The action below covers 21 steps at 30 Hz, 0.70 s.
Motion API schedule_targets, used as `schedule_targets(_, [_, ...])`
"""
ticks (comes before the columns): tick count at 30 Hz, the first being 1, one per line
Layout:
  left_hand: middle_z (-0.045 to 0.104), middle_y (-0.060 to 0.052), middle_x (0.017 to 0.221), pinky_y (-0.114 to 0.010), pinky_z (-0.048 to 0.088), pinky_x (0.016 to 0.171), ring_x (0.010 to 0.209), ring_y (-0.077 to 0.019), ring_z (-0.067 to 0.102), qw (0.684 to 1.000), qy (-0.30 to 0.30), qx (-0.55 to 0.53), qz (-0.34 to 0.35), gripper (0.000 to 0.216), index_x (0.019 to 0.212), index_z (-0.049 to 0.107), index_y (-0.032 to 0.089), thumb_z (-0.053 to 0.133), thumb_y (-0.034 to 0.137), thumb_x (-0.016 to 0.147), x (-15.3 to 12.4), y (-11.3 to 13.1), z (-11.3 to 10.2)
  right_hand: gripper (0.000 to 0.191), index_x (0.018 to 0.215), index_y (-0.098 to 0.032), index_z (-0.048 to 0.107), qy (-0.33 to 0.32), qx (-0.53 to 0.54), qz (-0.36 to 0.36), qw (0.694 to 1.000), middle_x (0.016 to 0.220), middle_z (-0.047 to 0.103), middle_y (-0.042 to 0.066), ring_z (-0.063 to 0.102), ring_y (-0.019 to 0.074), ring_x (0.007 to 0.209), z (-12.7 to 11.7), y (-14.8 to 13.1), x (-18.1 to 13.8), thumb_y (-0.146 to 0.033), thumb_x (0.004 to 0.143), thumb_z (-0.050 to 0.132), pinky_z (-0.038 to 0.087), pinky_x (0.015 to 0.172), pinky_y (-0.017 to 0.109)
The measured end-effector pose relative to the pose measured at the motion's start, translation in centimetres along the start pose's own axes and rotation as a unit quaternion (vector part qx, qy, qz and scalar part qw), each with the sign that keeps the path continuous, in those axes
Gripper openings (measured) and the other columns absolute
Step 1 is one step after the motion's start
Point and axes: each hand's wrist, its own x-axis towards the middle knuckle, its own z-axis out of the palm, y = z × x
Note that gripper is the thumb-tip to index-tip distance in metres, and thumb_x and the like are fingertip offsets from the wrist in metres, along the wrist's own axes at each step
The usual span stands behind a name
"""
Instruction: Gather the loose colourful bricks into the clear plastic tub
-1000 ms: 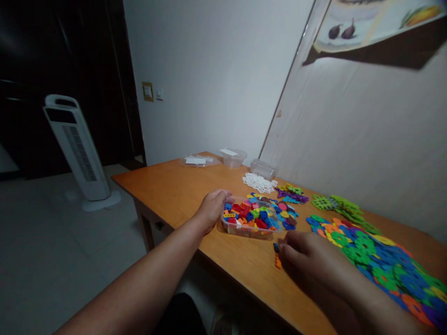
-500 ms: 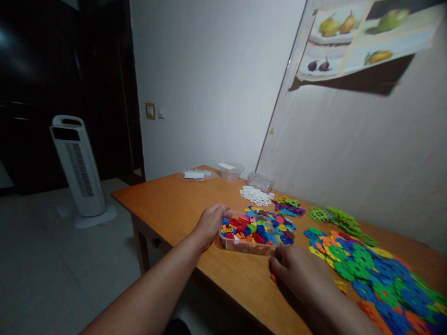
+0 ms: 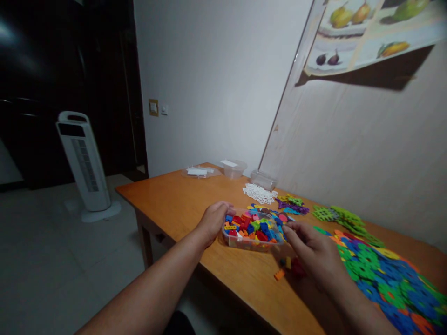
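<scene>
A clear plastic tub (image 3: 244, 242) full of small coloured bricks sits on the wooden table (image 3: 181, 200). My left hand (image 3: 213, 221) is curled round the tub's left end and grips it. My right hand (image 3: 312, 251) hovers at the tub's right end, fingers stretched toward its rim, with nothing visible in them. Under that hand lie loose bricks: an orange one (image 3: 279, 274), a yellow one (image 3: 288, 262) and a red one (image 3: 298, 269).
A big spread of flat coloured snowflake discs (image 3: 380, 270) covers the table's right side. Green discs (image 3: 344, 217), purple discs (image 3: 291, 204) and a white lacy piece (image 3: 259, 192) lie behind. Clear tubs (image 3: 233, 168) stand at the far end. A white tower fan (image 3: 85, 165) stands on the floor.
My right hand has lifted off the table and moved up to the tub's right end, uncovering loose bricks beneath. The left hand stays on the tub. The camera has shifted slightly.
</scene>
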Motion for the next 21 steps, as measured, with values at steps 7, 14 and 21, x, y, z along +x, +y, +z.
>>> schedule_targets(7, [0.074, -0.008, 0.081, -0.028, 0.051, 0.065, 0.069, -0.0191, 0.066, 1.0, -0.001, -0.001, -0.003, 0.029, 0.094, 0.068, 0.014, 0.058, 0.035, 0.078, 0.1, 0.0, 0.1, 0.029, 0.09, -0.022, 0.067, -0.105, -0.008, -0.018, 0.994, 0.074, 0.068, 0.001, 0.062, 0.0176, 0.07, -1.0, 0.5, 0.1, -0.045, 0.09, 0.049, 0.042, 0.062, 0.026])
schedule_targets(14, [0.074, -0.008, 0.083, -0.027, 0.051, 0.065, 0.071, -0.0187, 0.067, 1.0, 0.008, 0.008, 0.004, 0.026, 0.091, 0.068, 0.013, 0.055, 0.03, 0.076, -0.2, 0.4, 0.3, 0.021, 0.092, -0.024, 0.07, -0.221, -0.102, 0.006, 0.97, 0.077, 0.071, 0.001, 0.061, 0.0166, 0.068, -2.0, 1.1, -0.9, -0.032, 0.083, 0.053, 0.037, 0.06, 0.026])
schedule_targets(21, [0.075, -0.009, 0.085, -0.028, 0.052, 0.065, 0.07, -0.0192, 0.067, 1.0, 0.005, 0.002, -0.006, 0.028, 0.094, 0.068, 0.013, 0.056, 0.03, 0.076, -0.1, 0.3, 0.3, 0.022, 0.093, -0.028, 0.073, -0.21, -0.2, -0.001, 0.957, 0.08, 0.073, 0.002, 0.064, 0.0182, 0.071, -0.5, 0.4, -0.9, -0.033, 0.083, 0.054, 0.034, 0.061, 0.027])
